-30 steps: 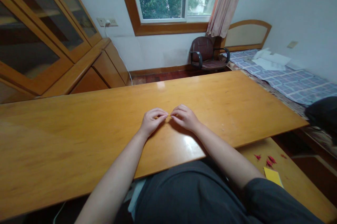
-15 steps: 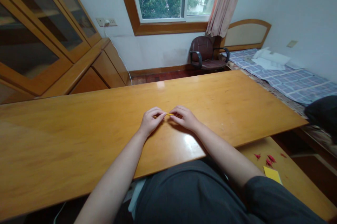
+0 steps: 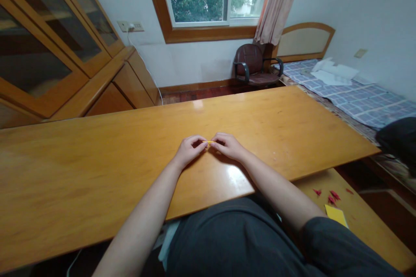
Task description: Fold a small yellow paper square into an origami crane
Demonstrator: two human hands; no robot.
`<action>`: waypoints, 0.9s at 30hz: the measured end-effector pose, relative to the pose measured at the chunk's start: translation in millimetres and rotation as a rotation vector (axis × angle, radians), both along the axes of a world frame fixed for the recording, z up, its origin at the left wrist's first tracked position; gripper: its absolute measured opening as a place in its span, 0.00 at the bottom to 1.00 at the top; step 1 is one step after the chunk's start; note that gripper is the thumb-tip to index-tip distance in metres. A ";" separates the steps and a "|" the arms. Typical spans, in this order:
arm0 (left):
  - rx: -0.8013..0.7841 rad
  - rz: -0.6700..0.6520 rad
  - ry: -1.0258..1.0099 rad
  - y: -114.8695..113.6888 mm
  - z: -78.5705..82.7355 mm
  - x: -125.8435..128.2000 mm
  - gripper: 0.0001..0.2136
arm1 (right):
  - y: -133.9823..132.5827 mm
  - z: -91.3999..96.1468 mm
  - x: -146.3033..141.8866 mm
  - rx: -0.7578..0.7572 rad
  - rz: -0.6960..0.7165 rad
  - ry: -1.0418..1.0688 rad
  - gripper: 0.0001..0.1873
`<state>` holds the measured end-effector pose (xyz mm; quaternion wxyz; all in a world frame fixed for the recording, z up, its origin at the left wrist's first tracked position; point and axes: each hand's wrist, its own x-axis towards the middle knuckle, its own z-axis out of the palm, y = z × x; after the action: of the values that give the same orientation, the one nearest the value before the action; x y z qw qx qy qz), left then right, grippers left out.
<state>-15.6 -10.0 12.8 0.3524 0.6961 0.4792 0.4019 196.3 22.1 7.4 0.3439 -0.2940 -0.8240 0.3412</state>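
Between my fingertips is a thin, narrow piece of yellow paper [image 3: 209, 141], apparently folded; most of it is covered by the fingers. My left hand [image 3: 190, 149] pinches its left end between thumb and fingers. The right end is pinched the same way by my right hand [image 3: 228, 145]. Both hands sit close together, just above or resting on the wooden table [image 3: 97, 168]. How the paper is folded is too small to tell.
On a lower wooden surface [image 3: 370, 220] at the right lie a yellow paper sheet [image 3: 336, 215] and several small red folded pieces [image 3: 334, 195]. Beyond the table stand a brown armchair [image 3: 250, 64], a bed [image 3: 354, 95] and a glass-doored cabinet [image 3: 97, 69].
My left hand has shifted slightly right, closer to my right hand. The yellow paper between them now looks thinner and more level. Both hands still grip it.
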 end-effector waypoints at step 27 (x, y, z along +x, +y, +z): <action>-0.327 0.002 -0.247 0.9 1.3 4.1 0.20 | 0.3 2.6 -0.1 -0.433 0.038 0.049 0.22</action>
<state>-11.4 -9.1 14.1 0.5166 0.5746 0.4920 0.4012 196.2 22.4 10.0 0.2859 -0.3369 -0.7284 0.5236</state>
